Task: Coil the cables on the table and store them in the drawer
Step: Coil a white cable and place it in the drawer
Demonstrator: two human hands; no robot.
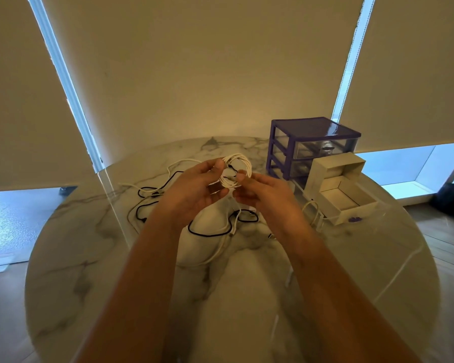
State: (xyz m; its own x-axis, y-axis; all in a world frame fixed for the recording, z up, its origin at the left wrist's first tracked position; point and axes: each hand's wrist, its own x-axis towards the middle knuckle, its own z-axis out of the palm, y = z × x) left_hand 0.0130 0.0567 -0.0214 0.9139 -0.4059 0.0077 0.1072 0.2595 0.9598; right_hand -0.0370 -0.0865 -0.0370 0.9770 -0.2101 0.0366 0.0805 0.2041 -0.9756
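Observation:
A white cable wound into a small coil (243, 163) is held up above the round marble table (89, 258). My left hand (197, 184) pinches the coil's left side between thumb and fingers. My right hand (262, 192) pinches its lower right side. Loose black cable (207, 231) and white cable (218, 252) lie tangled on the table below and to the left of my hands. A purple-framed drawer unit (312, 142) stands at the back right, with its bottom clear drawer (372, 213) pulled out toward me.
Two open white cardboard boxes (341, 189) sit in the pulled-out drawer in front of the unit. Another short white cable (312, 205) lies beside them. Beige roller blinds hang behind the table. Wooden floor shows on both sides.

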